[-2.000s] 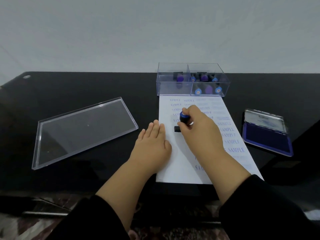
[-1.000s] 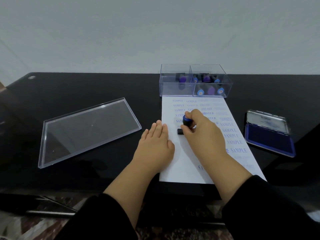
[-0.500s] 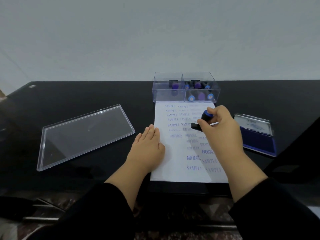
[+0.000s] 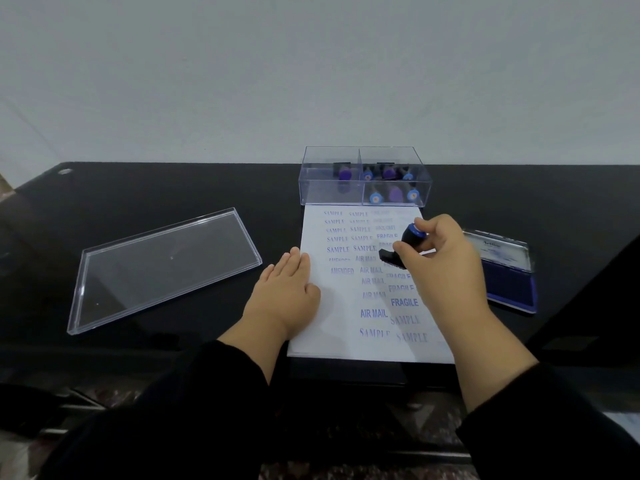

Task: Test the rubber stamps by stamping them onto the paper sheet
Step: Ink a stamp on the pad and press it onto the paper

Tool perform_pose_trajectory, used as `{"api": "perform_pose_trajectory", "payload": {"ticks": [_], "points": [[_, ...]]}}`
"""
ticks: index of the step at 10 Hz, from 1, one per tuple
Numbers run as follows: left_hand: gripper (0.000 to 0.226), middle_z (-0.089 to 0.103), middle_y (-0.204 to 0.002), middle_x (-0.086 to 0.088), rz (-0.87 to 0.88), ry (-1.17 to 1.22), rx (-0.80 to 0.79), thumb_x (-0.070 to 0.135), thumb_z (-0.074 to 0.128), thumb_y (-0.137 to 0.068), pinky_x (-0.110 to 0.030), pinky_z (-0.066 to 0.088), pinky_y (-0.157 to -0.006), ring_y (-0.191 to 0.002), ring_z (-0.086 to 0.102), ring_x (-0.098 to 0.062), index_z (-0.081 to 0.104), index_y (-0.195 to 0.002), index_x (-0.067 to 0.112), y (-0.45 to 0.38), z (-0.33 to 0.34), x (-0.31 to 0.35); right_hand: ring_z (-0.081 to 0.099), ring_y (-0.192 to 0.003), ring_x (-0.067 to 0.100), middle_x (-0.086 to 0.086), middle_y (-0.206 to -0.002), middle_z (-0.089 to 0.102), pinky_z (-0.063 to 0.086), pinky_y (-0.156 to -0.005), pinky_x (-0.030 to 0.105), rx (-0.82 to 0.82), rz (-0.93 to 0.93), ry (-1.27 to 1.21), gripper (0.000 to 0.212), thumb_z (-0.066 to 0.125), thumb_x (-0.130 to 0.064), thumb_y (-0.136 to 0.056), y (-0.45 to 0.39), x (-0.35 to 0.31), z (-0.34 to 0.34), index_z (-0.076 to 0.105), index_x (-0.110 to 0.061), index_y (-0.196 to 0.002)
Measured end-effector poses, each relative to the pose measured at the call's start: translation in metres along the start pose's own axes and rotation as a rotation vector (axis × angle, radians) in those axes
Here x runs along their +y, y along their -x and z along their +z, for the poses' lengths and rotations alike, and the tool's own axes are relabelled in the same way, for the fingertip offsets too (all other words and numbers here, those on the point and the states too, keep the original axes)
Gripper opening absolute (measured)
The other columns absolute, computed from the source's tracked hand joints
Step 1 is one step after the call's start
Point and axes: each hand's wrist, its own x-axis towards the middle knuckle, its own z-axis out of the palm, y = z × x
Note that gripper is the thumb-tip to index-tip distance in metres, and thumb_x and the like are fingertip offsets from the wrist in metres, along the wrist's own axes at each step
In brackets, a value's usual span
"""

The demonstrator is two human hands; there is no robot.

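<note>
A white paper sheet (image 4: 341, 317), printed with rows of blue words such as SAMPLE, AIR MAIL and FRAGILE, lies on the glossy black worktop (image 4: 173, 188), its near edge close to the worktop's front edge. The left hand (image 4: 282, 294) lies flat with straight fingers on the sheet's left margin, partly on the worktop. The right hand (image 4: 441, 268) grips a black rubber stamp with a blue-capped handle (image 4: 403, 244) between curled fingers and thumb; the stamp is tilted, its black base pointing left and apparently lifted off the paper's upper right part.

Touching the sheet's far edge stands a clear plastic two-compartment box (image 4: 329, 192). Its left compartment holds one purple-topped stamp, and its right compartment holds several more stamps with purple and blue tops (image 4: 391, 194). Just right of the sheet, partly hidden behind the right hand, lies an open blue ink pad with a raised metal lid (image 4: 509, 268), blocking that side. To the left, well apart from the sheet, a clear rectangular plastic lid (image 4: 162, 268) lies at an angle. Bare black worktop shows between the lid and the paper, behind the lid towards the pale wall (image 4: 311, 81), and to the right of the box. A dark shape cuts across the worktop's right corner.
</note>
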Motion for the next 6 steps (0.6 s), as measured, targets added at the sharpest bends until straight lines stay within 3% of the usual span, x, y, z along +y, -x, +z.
{"api": "perform_pose_trajectory", "payload": {"ticks": [3, 5, 6], "points": [[0.056, -0.007, -0.16, 0.0, 0.0, -0.012, 0.008, 0.024, 0.018, -0.101, -0.03, -0.003, -0.118, -0.147, -0.005, -0.012, 0.0, -0.153, 0.015, -0.0002, 0.0005, 0.0006, 0.053, -0.067, 0.007, -0.005, -0.079, 0.058, 0.045, -0.055, 0.029, 0.002, 0.008, 0.005, 0.024, 0.066, -0.023, -0.086, 0.0003, 0.0015, -0.0043, 0.048, -0.031, -0.101], [0.057, -0.007, -0.16, 0.0, 0.003, -0.01, 0.009, 0.024, 0.019, -0.1, -0.03, -0.004, -0.118, -0.147, -0.005, -0.012, 0.0, -0.153, 0.016, -0.0003, 0.0002, 0.0003, 0.053, -0.069, 0.004, -0.009, -0.075, 0.056, 0.038, -0.053, 0.022, 0.004, 0.004, 0.018, 0.025, 0.065, -0.022, -0.087, -0.0005, 0.0009, -0.0043, 0.046, -0.031, -0.1], [0.056, -0.007, -0.16, 0.0, 0.001, -0.01, 0.008, 0.024, 0.019, -0.1, -0.029, -0.004, -0.117, -0.147, -0.006, -0.011, 0.0, -0.153, 0.016, 0.0, 0.0001, 0.0003, 0.053, -0.068, 0.006, -0.008, -0.077, 0.057, 0.041, -0.054, 0.025, 0.007, 0.008, 0.019, 0.025, 0.066, -0.023, -0.087, -0.0008, 0.0014, -0.0033, 0.047, -0.032, -0.1]]}}
